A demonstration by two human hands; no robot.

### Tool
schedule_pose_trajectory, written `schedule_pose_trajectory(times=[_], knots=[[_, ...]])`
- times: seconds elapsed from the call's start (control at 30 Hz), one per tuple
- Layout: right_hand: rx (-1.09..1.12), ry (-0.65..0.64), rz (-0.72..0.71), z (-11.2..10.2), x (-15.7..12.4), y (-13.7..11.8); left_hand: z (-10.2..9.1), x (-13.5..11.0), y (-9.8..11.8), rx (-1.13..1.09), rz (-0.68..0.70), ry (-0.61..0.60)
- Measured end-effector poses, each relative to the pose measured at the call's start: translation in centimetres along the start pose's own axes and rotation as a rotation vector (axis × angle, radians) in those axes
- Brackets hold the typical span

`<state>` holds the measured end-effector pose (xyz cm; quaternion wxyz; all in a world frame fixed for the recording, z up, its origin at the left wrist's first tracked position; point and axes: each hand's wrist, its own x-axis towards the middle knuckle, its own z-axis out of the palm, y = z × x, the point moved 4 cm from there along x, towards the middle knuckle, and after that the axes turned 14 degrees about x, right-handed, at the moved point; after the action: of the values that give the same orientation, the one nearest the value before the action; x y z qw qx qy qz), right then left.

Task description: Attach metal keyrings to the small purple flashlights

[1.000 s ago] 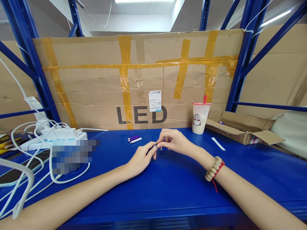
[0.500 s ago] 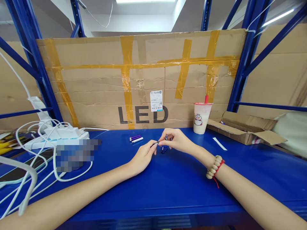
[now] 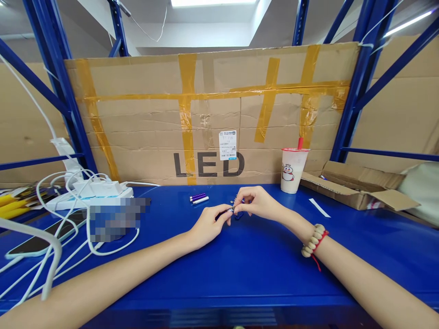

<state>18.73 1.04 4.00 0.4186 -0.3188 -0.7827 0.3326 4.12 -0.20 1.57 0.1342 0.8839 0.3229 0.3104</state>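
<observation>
1. The bench top (image 3: 260, 274) is a smooth, glossy blue metal shelf set between blue uprights.
2. A large taped cardboard sheet (image 3: 212, 114) marked "LED" stands along its back edge.
3. At the left lie a white power strip (image 3: 92, 194) with plugs, loose white cables (image 3: 103, 246), a phone (image 3: 44, 237) lying flat and some yellow items (image 3: 10, 205) at the edge.
4. Near the middle, a purple and a white cylinder (image 3: 199, 198) lie side by side, touching; a small dark-blue piece (image 3: 239, 214) lies to their right.
5. Toward the right stand a drink cup (image 3: 294, 170) with a red straw, then an open flat cardboard box (image 3: 356, 183); a white paper strip (image 3: 319, 207) lies between them.
</observation>
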Motion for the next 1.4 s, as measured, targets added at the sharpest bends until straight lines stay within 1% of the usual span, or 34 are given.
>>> schedule_pose_trajectory(times=[0.2,0.33,0.57,1.17,1.3,1.4], knots=[[-0.102,0.016,-0.024,-0.12,0.01,0.30,-0.03,-0.03,-0.10,-0.001,-0.040,0.032],[-0.166,0.025,-0.043,-0.14,0.01,0.07,0.02,-0.04,-0.25,0.001,-0.054,0.057],[-0.216,0.015,-0.058,-0.02,-0.07,-0.17,0.35,-0.20,-0.29,-0.067,-0.094,0.003],[-0.202,0.024,-0.018,0.14,-0.13,-0.20,0.28,-0.05,-0.29,-0.081,-0.124,0.000],[-0.146,0.037,-0.007,0.23,-0.05,-0.07,0.24,-0.10,-0.21,-0.088,-0.135,-0.005],[-0.033,0.049,0.015,0.20,0.05,-0.04,0.16,-0.13,-0.18,-0.080,-0.138,0.005]])
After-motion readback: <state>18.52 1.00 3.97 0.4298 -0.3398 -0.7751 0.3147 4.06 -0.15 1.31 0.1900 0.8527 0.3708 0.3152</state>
